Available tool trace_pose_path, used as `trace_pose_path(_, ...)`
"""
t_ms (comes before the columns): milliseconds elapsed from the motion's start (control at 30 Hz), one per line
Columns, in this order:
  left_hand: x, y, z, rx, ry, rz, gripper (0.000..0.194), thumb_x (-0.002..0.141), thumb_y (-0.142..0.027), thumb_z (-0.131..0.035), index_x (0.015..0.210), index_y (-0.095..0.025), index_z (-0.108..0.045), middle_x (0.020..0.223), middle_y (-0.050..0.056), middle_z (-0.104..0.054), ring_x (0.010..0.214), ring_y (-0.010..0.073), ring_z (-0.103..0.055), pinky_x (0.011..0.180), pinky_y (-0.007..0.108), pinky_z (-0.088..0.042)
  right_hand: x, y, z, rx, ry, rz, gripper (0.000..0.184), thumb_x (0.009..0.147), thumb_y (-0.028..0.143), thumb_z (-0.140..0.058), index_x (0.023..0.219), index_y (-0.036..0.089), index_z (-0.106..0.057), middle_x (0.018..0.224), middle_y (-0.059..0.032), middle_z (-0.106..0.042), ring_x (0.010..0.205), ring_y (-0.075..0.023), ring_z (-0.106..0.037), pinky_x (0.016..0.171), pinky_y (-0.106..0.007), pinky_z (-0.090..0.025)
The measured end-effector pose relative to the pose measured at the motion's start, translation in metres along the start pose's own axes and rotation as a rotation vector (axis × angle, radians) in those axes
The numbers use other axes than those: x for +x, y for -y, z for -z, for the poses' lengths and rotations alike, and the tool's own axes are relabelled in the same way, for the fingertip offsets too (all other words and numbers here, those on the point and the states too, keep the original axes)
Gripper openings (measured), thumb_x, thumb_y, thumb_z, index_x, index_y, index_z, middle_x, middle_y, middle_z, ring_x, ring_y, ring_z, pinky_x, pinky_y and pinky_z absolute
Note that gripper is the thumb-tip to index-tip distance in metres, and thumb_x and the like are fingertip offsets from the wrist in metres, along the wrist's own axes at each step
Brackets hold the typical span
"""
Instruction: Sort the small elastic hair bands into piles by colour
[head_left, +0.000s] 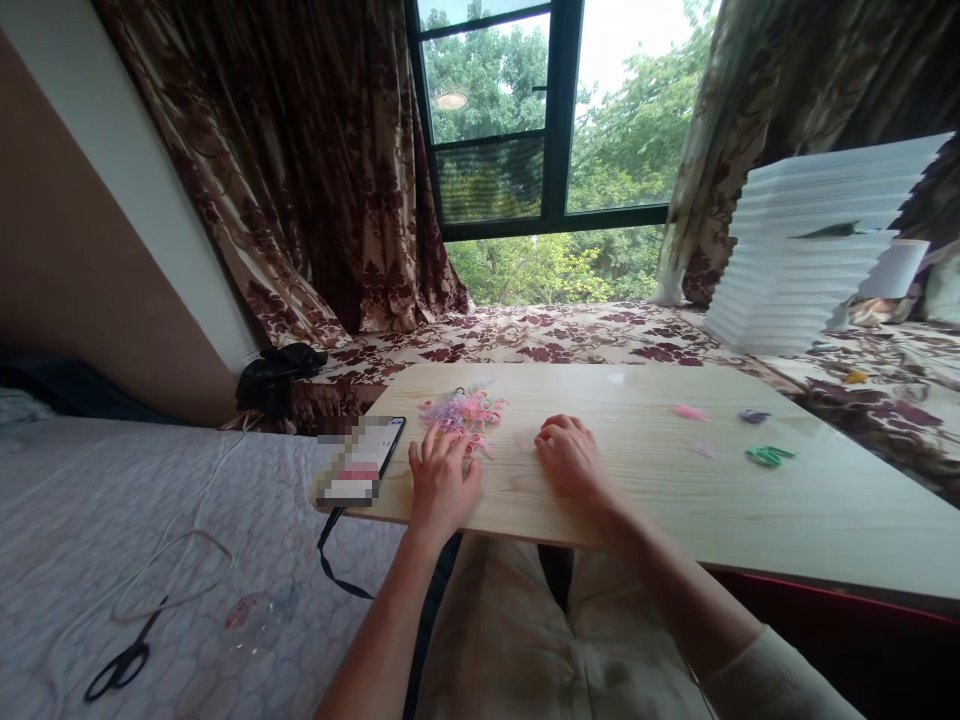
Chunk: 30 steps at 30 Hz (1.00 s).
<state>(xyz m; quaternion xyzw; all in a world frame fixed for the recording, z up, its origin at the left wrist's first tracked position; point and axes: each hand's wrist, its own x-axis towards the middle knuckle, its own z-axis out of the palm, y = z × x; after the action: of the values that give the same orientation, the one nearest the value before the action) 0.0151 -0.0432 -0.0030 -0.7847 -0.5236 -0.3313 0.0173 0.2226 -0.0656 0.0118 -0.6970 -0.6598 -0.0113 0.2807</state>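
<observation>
A mixed pile of small coloured bands [466, 405], mostly pink and lilac, lies on the pale wooden board. My left hand [439, 478] rests palm down at the near edge of this pile, its fingers spread and the tips touching the bands. To the right of it, my right hand [571, 458] is on the board with its fingers curled together. Whatever may be between those fingertips is hidden. Farther right lie separate small groups: pink bands [688, 411], purple bands [754, 416], pale pink bands [701, 450] and green bands [769, 456].
A phone [367, 460] lies at the board's left end, its strap hanging over the edge. On the bed at left are black scissors [118, 668] and a pale cable [214, 535]. A white pleated shade [802, 250] stands behind the wooden board [600, 500] at right, near the window.
</observation>
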Motion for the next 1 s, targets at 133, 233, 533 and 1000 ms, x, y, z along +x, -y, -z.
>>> trace_pose_path(133,0.0,0.002,-0.002,-0.001,-0.023,-0.013,0.031,0.086,-0.027,-0.053,0.114,-0.024,-0.068,0.124,0.008,-0.068,0.137,0.0328,-0.042,0.115,0.061,-0.027,-0.002,0.003,0.002,0.0,-0.009,-0.014,0.022,0.092,0.022,-0.049,0.082,0.02,-0.068,0.11,-0.0083,-0.067,0.108,-0.0236,-0.053,0.09,-0.036,-0.038)
trace_pose_path(233,0.0,0.004,-0.005,0.001,-0.036,-0.024,0.03,0.085,-0.026,-0.053,0.112,-0.025,-0.069,0.122,0.008,-0.069,0.135,0.0325,-0.044,0.114,0.061,-0.028,-0.002,0.003,0.007,0.006,0.001,-0.029,0.022,0.091,0.022,-0.05,0.081,0.02,-0.069,0.108,-0.0079,-0.068,0.106,-0.0227,-0.055,0.088,-0.036,-0.038)
trace_pose_path(533,0.0,0.005,-0.006,0.017,-0.027,-0.03,0.032,0.086,-0.027,-0.051,0.113,-0.024,-0.068,0.122,0.008,-0.069,0.135,0.0333,-0.045,0.113,0.061,-0.029,-0.002,-0.071,0.06,-0.088,-0.066,-0.11,0.023,0.088,0.028,-0.052,0.079,0.02,-0.071,0.106,-0.0092,-0.07,0.104,-0.0262,-0.058,0.089,-0.04,-0.041)
trace_pose_path(1000,-0.001,0.007,-0.008,0.023,-0.036,-0.036,0.031,0.086,-0.028,-0.05,0.109,-0.023,-0.07,0.122,0.009,-0.069,0.134,0.0348,-0.045,0.112,0.063,-0.03,0.011,-0.196,0.129,-0.422,-0.071,-0.49,0.029,0.083,0.031,-0.053,0.085,0.016,-0.078,0.106,-0.0171,-0.071,0.099,-0.0331,-0.062,0.076,-0.041,-0.046)
